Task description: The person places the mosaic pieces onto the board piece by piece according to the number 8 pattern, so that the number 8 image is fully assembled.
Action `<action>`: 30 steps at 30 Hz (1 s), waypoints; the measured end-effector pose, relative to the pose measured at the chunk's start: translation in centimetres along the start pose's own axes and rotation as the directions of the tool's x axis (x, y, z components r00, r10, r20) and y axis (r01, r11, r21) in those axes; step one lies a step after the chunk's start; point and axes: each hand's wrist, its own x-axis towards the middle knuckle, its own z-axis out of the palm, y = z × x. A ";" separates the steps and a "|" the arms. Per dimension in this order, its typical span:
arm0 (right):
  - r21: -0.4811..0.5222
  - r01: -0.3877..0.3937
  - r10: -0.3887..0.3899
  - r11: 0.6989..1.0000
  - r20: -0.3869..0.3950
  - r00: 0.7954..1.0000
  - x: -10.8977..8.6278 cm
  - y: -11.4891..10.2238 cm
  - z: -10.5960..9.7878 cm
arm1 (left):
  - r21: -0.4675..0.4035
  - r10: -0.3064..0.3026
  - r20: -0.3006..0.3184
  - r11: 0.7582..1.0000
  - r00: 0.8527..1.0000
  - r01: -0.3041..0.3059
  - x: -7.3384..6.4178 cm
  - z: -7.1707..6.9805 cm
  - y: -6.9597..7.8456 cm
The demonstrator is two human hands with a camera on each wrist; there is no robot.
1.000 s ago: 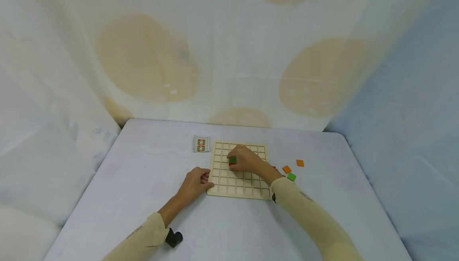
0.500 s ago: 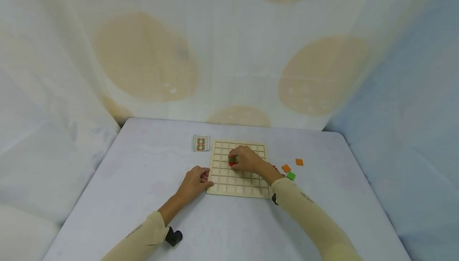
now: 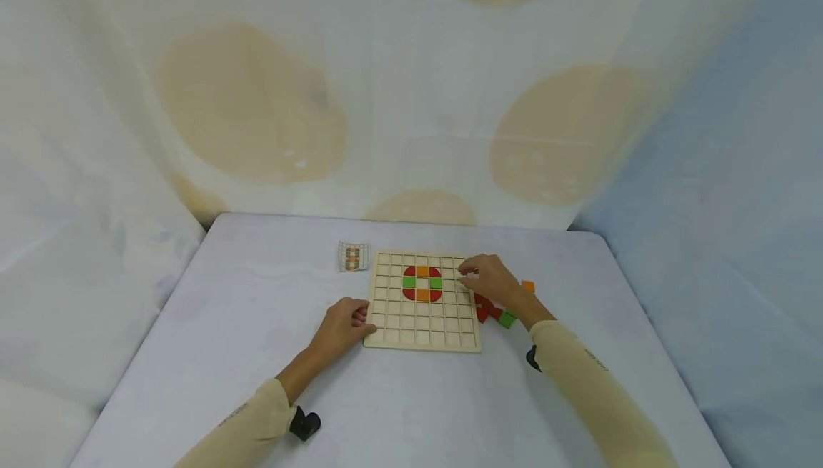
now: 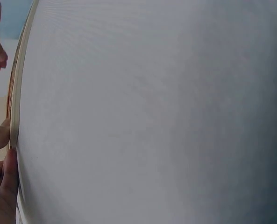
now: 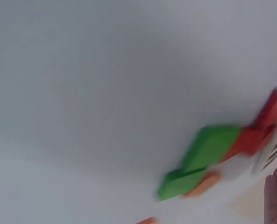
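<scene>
A wooden grid board (image 3: 392, 339) lies on the table. Set in its upper middle is a ring of tiles: rounded red ones at the corners, an orange tile (image 3: 422, 271) above and another below, a green tile (image 3: 408, 282) on the left and another on the right. My left hand (image 3: 341, 325) holds the board's left edge, thumb and fingertips at the rim; the left wrist view shows its fingers (image 4: 10, 177) against the wood. Over the board's right edge is my right hand (image 3: 491, 281), fingers loosely bent with nothing seen between them.
Loose red tiles (image 3: 482, 311), green tiles (image 3: 507, 319) and an orange tile (image 3: 528, 286) lie right of the board, under and beside my right forearm. A small printed pattern card (image 3: 353, 256) lies beyond the board's left corner. Cloth walls enclose the table.
My right hand has drawn back rightward from the tile ring to the board's right edge, leaving a green tile in the ring's left side. My left hand stays at the board's edge.
</scene>
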 end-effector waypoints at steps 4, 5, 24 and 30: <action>-0.013 -0.118 0.118 0.993 -0.033 0.993 -1.9 2.8 -1.3 | 0.007 0.006 0.011 1.000 1.000 -0.006 0.0 0.1 -0.4; -0.018 -0.147 0.146 0.989 -0.038 0.989 -2.4 3.4 -1.6 | 0.002 0.000 0.014 1.000 1.000 0.000 0.0 0.1 -0.5; 0.013 -0.264 0.264 0.964 -0.089 0.960 -6.7 8.2 -3.1 | 0.005 0.000 0.004 1.000 1.000 0.000 0.0 0.2 -0.6; 0.022 -0.270 0.271 0.963 -0.087 0.959 -6.5 7.7 -2.7 | 0.004 -0.006 -0.002 1.000 1.000 0.006 0.1 -0.1 -0.7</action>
